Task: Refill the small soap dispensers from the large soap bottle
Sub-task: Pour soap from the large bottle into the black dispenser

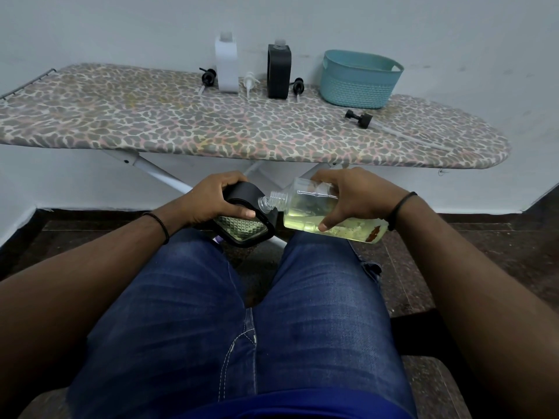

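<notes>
My right hand (348, 198) grips the large clear soap bottle (305, 213), tipped on its side with yellow liquid pooled along its lower wall. Its open neck points left and meets the open neck of a small black dispenser (248, 228) with a patterned glass face. My left hand (214, 198) holds that dispenser above my knees. On the ironing board (151, 125) stand a white dispenser (227, 66) and a second black dispenser (279, 71), both without pumps.
Several loose pump heads lie on the board: black ones (208, 77) (298, 86) (360, 117) and a white one (250, 81). A teal plastic basket (360, 80) stands at the back right. The board's metal legs (163, 176) cross just behind my hands. My jeans-clad legs fill the foreground.
</notes>
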